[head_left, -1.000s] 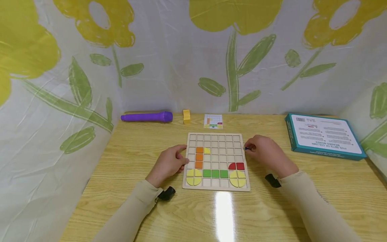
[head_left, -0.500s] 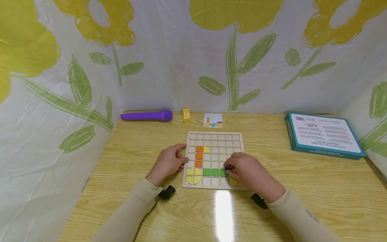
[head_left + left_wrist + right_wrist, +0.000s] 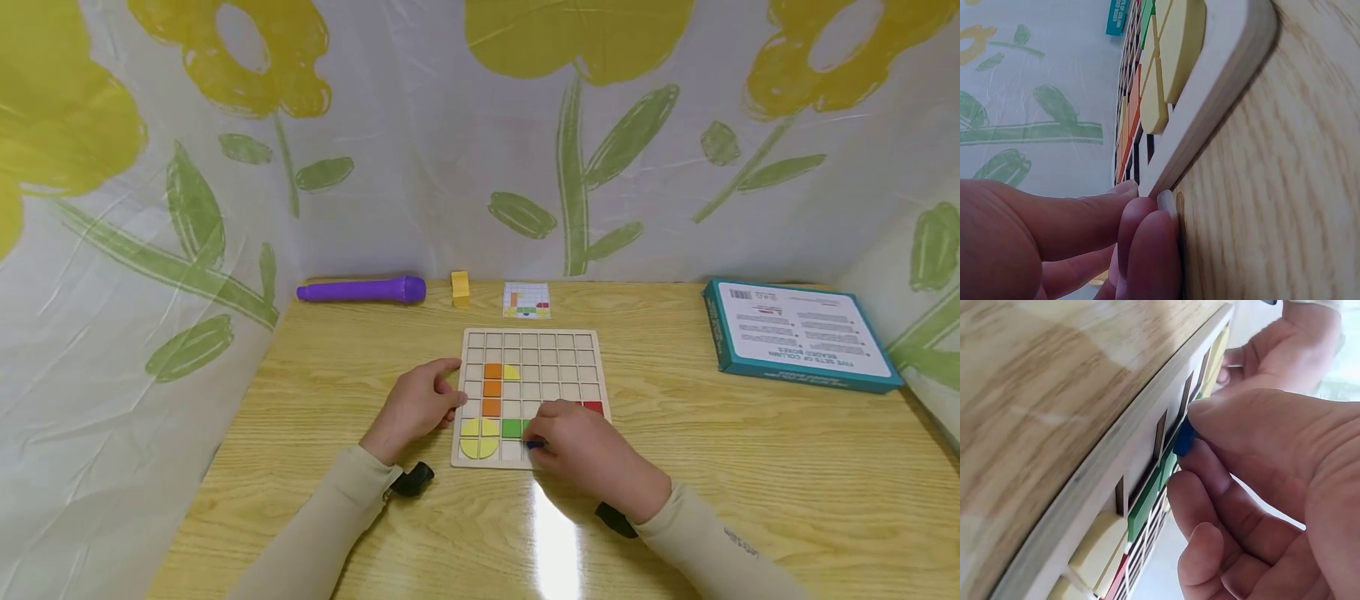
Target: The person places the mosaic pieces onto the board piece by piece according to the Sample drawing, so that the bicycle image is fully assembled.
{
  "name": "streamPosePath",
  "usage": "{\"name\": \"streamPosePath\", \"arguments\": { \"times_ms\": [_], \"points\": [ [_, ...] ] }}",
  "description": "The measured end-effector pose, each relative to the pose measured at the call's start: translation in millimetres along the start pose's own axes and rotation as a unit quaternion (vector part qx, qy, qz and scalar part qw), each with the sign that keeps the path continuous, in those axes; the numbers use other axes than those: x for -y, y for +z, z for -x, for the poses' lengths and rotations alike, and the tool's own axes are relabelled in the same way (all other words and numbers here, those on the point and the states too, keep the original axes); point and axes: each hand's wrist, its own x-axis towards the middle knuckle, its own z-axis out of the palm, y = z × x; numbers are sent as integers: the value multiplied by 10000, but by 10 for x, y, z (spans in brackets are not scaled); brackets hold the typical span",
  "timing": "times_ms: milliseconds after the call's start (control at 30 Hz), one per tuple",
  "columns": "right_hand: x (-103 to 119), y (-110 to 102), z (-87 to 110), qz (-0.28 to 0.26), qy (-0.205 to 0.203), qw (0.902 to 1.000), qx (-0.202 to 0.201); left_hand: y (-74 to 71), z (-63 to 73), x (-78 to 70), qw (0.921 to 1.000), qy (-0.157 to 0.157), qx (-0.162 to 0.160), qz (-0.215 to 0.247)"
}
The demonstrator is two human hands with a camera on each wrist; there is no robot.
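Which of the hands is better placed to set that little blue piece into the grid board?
Probably the right hand: it pinches the blue piece just above the board's near row. The left hand only rests against the board's left edge.

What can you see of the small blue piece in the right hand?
The blue piece is small, solid blue and mostly hidden, so its shape cannot be told. The right hand pinches it between thumb and fingertips. It sits low over the near row of the wooden grid board, by the green tiles. In the right wrist view it hangs at the mouth of a cell; whether it touches the board cannot be told.
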Motion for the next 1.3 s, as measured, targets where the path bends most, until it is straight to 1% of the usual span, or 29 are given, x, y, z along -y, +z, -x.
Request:
{"name": "streamPosePath", "arguments": {
  "times_ms": [233,467,767,933,1100,1200,1300],
  "points": [
    [30,22,-8,68,234,9996,133,12,-3,-33,10000,30,54,-60],
    [28,15,-5,188,173,9997,52,3,-10,-37,9999,39,53,-108],
    [38,18,-7,140,194,9997,79,-6,-2,-26,9999,75,42,-126],
    [28,23,-3,106,188,9998,1,3,-3,-17,9999,60,49,-103],
    [3,-7,2,126,84,9998,-154,-8,-14,-14,9999,79,49,-131],
    [-23,-74,21,202,204,9993,-260,-17,-27,-4,9999,50,102,-60],
    [-66,-160,58,251,536,9979,-271,-35,-41,33,9996,-78,230,174]
  ]
}}
